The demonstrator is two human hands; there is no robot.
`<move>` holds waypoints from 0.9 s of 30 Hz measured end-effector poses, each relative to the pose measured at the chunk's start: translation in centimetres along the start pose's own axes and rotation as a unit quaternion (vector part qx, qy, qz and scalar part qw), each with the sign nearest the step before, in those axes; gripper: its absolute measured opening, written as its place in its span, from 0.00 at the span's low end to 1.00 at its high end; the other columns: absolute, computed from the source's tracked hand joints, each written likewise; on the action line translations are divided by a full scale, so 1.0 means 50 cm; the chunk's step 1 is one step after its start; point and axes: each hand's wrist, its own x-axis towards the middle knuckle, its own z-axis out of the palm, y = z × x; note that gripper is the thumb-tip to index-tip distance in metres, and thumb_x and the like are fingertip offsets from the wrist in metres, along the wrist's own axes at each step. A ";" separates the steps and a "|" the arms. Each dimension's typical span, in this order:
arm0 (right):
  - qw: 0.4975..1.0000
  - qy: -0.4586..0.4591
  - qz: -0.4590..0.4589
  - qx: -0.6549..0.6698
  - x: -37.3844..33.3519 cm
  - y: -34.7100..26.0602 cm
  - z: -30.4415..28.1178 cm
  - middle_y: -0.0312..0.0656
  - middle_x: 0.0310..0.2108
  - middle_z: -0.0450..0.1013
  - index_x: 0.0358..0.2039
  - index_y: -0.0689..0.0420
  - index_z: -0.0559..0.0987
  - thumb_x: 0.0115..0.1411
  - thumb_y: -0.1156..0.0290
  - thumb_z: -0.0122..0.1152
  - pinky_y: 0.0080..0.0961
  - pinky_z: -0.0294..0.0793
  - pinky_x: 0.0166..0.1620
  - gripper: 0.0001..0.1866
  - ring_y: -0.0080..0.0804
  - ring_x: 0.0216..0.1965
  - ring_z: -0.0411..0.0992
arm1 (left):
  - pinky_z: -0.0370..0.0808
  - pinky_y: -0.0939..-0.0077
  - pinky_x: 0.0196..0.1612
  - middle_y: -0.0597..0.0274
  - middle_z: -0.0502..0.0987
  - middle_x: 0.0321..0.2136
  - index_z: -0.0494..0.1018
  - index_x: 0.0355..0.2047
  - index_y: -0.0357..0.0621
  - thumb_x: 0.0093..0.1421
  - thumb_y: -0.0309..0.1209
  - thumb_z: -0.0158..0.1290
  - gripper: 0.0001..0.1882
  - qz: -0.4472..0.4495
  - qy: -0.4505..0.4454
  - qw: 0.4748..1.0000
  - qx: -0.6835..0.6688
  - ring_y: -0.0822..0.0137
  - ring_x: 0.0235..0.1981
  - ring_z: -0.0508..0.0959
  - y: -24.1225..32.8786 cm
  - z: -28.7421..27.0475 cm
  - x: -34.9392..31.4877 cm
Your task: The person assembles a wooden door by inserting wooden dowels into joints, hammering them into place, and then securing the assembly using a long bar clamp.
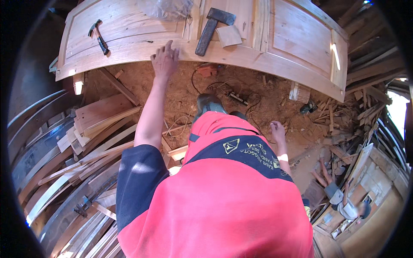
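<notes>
My left hand (165, 60) reaches forward onto the near edge of a pale wooden panelled door (129, 50), its fingers spread and nothing in them. To its right on the door lies a heavy mallet (209, 35) with a dark, worn handle. A small wood block (229, 36) lies beside the mallet's handle. Left of my hand rests a claw hammer (98, 36) with an orange and black grip. My right hand (277, 130) hangs low at my side, away from the door. Its fingers are curled; anything inside them is too small or hidden to make out.
Clear plastic wrap (167, 8) lies on the door's far side. Under it, cords and an orange tool (208, 70) lie on the sawdust-covered ground. Stacked boards (103, 112) fill the left, scrap wood (340, 124) the right. Another person (347, 208) sits low at the right.
</notes>
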 end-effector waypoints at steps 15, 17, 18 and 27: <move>0.996 -0.040 0.078 0.016 -0.117 -0.017 0.098 0.51 0.34 0.79 0.43 0.62 0.79 0.62 0.60 0.61 0.32 0.76 0.43 0.17 0.42 0.39 0.79 | 0.36 0.43 0.71 0.60 0.49 0.72 0.49 0.72 0.57 0.67 0.58 0.36 0.37 -0.093 -0.003 0.990 0.109 0.54 0.73 0.47 -0.024 0.044 0.117; 0.995 -0.032 0.089 0.017 -0.138 0.071 0.135 0.52 0.35 0.79 0.43 0.62 0.79 0.62 0.59 0.61 0.32 0.76 0.43 0.18 0.42 0.39 0.79 | 0.34 0.43 0.71 0.62 0.48 0.72 0.48 0.72 0.58 0.66 0.59 0.34 0.38 -0.099 -0.008 0.991 0.089 0.55 0.73 0.47 -0.015 0.028 0.111; 0.992 -0.006 0.112 0.052 -0.170 0.140 0.190 0.52 0.35 0.79 0.43 0.62 0.79 0.62 0.58 0.61 0.32 0.77 0.43 0.19 0.43 0.40 0.79 | 0.33 0.43 0.71 0.61 0.49 0.72 0.49 0.72 0.57 0.66 0.59 0.35 0.38 -0.078 -0.013 0.993 0.091 0.55 0.73 0.47 0.007 0.035 0.137; 0.988 -0.034 0.114 0.096 -0.066 -0.149 0.100 0.48 0.34 0.79 0.44 0.63 0.79 0.64 0.62 0.59 0.31 0.77 0.41 0.17 0.34 0.36 0.78 | 0.45 0.40 0.67 0.49 0.59 0.67 0.57 0.67 0.44 0.65 0.56 0.43 0.38 -0.186 -0.057 0.981 -0.021 0.51 0.68 0.56 -0.061 0.021 0.208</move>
